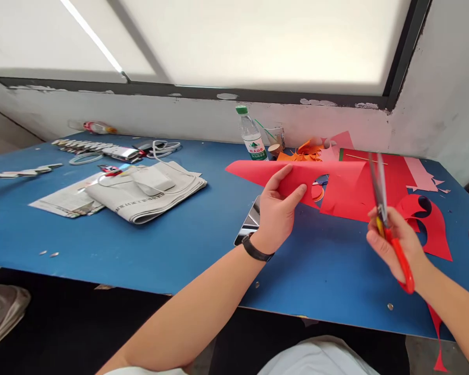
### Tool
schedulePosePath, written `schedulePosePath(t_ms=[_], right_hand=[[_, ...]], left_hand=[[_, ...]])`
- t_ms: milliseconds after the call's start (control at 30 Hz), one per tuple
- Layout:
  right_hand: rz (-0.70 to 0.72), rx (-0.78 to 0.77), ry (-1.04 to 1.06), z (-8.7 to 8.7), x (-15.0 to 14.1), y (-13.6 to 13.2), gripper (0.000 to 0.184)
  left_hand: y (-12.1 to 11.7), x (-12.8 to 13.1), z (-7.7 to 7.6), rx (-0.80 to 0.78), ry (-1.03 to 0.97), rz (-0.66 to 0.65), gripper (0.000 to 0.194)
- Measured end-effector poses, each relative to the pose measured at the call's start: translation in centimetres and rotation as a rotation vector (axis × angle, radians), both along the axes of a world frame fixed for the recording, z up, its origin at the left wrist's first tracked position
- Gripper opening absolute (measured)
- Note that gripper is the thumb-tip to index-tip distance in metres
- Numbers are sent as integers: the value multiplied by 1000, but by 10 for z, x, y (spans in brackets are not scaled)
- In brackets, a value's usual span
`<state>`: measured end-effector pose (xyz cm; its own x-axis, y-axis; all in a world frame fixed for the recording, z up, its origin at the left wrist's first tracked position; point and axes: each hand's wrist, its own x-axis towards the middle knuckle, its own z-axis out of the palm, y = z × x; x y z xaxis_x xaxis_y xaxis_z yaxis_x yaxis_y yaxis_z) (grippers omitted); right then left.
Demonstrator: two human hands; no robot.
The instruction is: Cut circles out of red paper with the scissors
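My left hand (pixel 279 208) grips a red sheet of paper (pixel 347 185) by its near edge, thumb and fingers closed on it. The sheet is raised above the table and has a hole cut through it near my thumb. Off to the right, my right hand (pixel 400 242) holds scissors (pixel 391 234) with red handles. Their blades point up and stand slightly apart, by the right part of the red sheet; whether they touch it I cannot tell. Beneath my left hand lies a dark phone (pixel 247 225), partly hidden by the wrist.
Red cut-out scraps (pixel 433 224) lie at the right of the blue table (pixel 140 255). A water bottle (pixel 253 136), a paper cup (pixel 277 136) and orange scraps (pixel 307 151) stand or lie behind. Folded newspapers (pixel 156 200) with a white charger (pixel 152 179) occupy the left.
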<state>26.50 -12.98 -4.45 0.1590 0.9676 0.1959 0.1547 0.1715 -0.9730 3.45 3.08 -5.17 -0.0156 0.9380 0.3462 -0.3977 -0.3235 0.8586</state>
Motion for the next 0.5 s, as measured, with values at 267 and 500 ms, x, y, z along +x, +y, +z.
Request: schedulePosePath(t_ms=[267,500], right_hand=[[274,-276,-146,-25,-21,-26,52],[67,-190,154,-21,-30,-18,62]], left_hand=[[-23,-2,9,60,-15,18,64],[-38,-11,4,321,237,62,69]])
